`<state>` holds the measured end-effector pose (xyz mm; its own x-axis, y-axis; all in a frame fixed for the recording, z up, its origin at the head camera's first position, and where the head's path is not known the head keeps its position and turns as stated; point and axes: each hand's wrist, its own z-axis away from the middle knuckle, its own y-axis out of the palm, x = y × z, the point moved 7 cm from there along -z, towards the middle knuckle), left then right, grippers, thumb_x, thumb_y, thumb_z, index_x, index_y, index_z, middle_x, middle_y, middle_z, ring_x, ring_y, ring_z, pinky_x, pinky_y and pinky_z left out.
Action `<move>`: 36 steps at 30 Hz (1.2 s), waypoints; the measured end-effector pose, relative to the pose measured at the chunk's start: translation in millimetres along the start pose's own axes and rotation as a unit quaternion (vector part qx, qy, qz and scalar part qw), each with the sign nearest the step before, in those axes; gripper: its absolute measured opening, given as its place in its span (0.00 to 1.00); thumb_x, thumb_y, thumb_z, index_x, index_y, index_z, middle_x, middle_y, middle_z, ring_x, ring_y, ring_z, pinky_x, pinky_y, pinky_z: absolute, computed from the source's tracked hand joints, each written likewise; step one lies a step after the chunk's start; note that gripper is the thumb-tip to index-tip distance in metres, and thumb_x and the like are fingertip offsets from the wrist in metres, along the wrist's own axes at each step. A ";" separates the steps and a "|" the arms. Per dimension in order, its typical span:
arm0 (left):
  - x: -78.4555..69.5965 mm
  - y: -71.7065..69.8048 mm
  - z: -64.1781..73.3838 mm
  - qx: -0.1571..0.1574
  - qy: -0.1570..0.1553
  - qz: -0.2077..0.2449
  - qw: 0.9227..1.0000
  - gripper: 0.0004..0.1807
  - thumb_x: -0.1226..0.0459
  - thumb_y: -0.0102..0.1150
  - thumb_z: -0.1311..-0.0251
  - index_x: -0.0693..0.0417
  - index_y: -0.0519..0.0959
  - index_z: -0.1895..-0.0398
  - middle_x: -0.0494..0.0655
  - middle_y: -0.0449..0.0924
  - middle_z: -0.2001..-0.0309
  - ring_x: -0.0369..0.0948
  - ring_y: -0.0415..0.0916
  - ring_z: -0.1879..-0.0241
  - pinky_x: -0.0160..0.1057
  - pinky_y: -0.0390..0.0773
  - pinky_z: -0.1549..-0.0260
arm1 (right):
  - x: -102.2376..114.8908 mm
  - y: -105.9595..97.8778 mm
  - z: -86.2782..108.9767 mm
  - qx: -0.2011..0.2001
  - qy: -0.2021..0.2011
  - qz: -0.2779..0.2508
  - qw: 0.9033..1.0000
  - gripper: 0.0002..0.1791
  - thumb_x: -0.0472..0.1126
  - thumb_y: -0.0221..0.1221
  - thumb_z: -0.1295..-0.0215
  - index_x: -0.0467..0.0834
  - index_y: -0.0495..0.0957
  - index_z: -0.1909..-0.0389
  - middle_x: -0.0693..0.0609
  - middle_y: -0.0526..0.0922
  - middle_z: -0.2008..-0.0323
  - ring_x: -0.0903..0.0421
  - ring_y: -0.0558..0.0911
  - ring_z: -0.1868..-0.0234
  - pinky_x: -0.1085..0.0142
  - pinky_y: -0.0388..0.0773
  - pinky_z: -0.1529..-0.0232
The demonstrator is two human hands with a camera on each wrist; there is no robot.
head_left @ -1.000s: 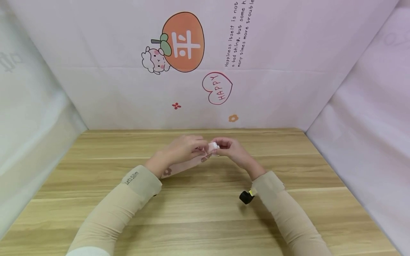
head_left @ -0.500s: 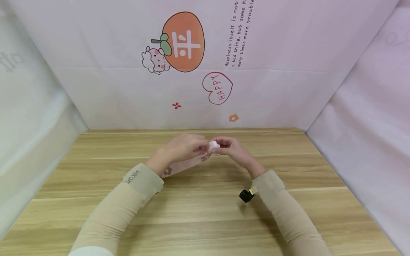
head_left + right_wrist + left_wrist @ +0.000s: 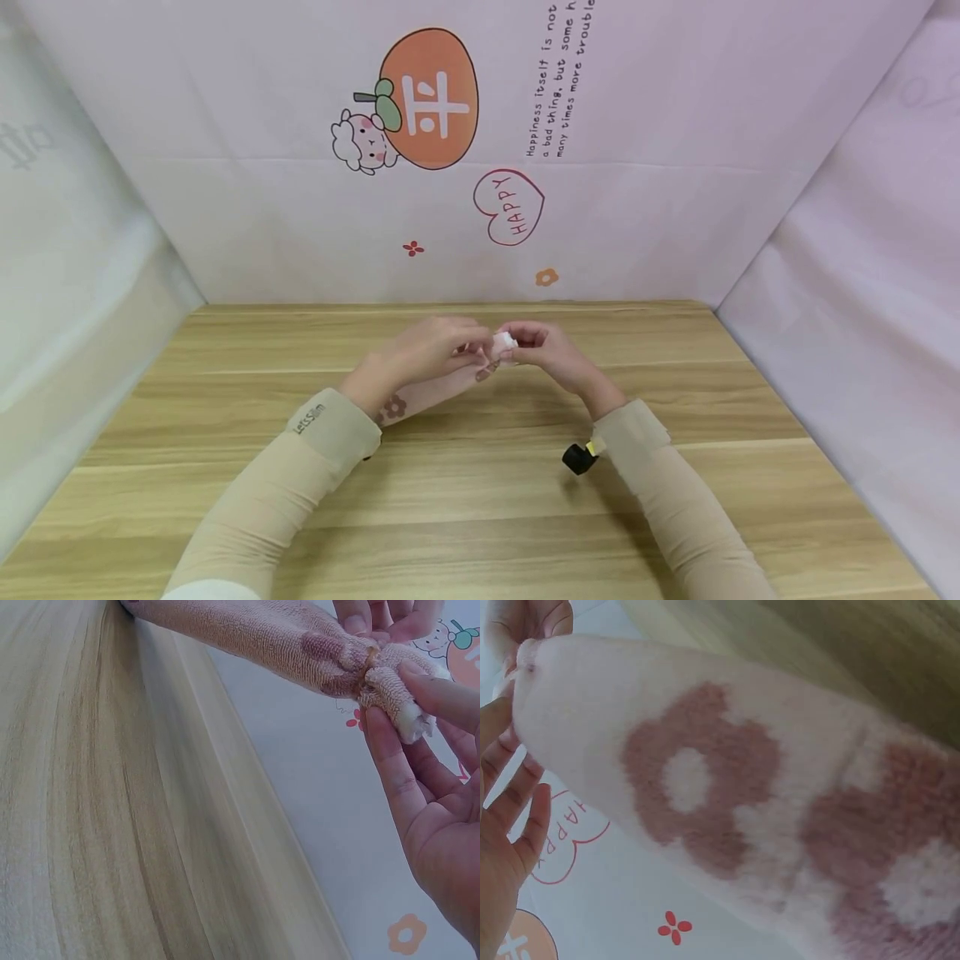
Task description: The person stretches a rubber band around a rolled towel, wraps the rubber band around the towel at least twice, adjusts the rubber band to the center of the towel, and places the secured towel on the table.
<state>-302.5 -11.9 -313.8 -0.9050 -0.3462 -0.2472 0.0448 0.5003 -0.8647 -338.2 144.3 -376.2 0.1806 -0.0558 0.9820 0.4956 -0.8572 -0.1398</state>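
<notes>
A long pink sock (image 3: 438, 389) with maroon flowers stretches between the hands above the table. Its fuzzy tube (image 3: 592, 697) fills much of the left wrist view. Near the far end a thin tan band (image 3: 367, 669) cinches the sock, and the gathered tip ends in a white edge (image 3: 412, 724). The left hand (image 3: 431, 346) pinches the sock right at the band, its fingertips partly hidden. From the other side the right hand (image 3: 553, 357) pinches the gathered tip between thumb (image 3: 446, 694) and fingers.
Under both arms lies a wood-grain table (image 3: 465, 517). Behind it rises a white cloth backdrop (image 3: 262, 225) with printed drawings, and white cloth hangs at both sides. A small black camera (image 3: 579, 458) juts from the right wrist.
Both hands stay at the cinched end, and the gathered tip shifts very slightly to the right. The left fingers make small movements near the band.
</notes>
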 end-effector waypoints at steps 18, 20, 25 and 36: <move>-1.2 0.8 2.1 -0.033 0.002 0.016 0.999 0.04 0.70 0.69 0.37 0.54 0.86 0.61 0.43 0.83 0.63 0.37 0.77 0.65 0.36 0.80 0.61 | -3.7 -1.9 0.4 0.014 -0.002 -0.008 1.000 0.14 0.28 0.60 0.32 0.35 0.80 0.47 0.51 0.86 0.58 0.58 0.82 0.57 0.65 0.80 0.53; -1.7 0.5 2.1 -0.034 0.007 0.017 0.999 0.04 0.70 0.69 0.37 0.54 0.86 0.62 0.43 0.83 0.63 0.37 0.78 0.65 0.36 0.80 0.62 | -2.9 -2.0 0.5 0.013 -0.002 -0.007 1.000 0.14 0.28 0.60 0.32 0.34 0.79 0.46 0.51 0.86 0.58 0.58 0.83 0.57 0.65 0.80 0.53; -1.9 1.7 0.0 -0.017 0.000 0.010 1.000 0.04 0.70 0.69 0.36 0.52 0.86 0.63 0.41 0.82 0.65 0.37 0.77 0.66 0.35 0.79 0.62 | -2.8 -2.2 -0.6 0.011 -0.005 -0.003 1.000 0.16 0.27 0.60 0.32 0.29 0.78 0.45 0.51 0.86 0.58 0.58 0.83 0.57 0.65 0.80 0.53; -4.8 6.0 -7.7 0.065 -0.031 -0.055 0.996 0.03 0.65 0.70 0.36 0.47 0.85 0.64 0.38 0.80 0.65 0.37 0.76 0.67 0.35 0.77 0.62 | -6.3 -2.2 -0.6 0.007 0.011 0.004 1.000 0.19 0.27 0.61 0.33 0.25 0.75 0.43 0.51 0.86 0.58 0.58 0.83 0.58 0.66 0.81 0.55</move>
<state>-301.2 -1.2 -314.5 -0.8794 -0.4445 -0.1707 0.0045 0.3508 -0.9364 -340.9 146.2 -382.0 0.1648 -0.0740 0.9835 0.5066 -0.8492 -0.1488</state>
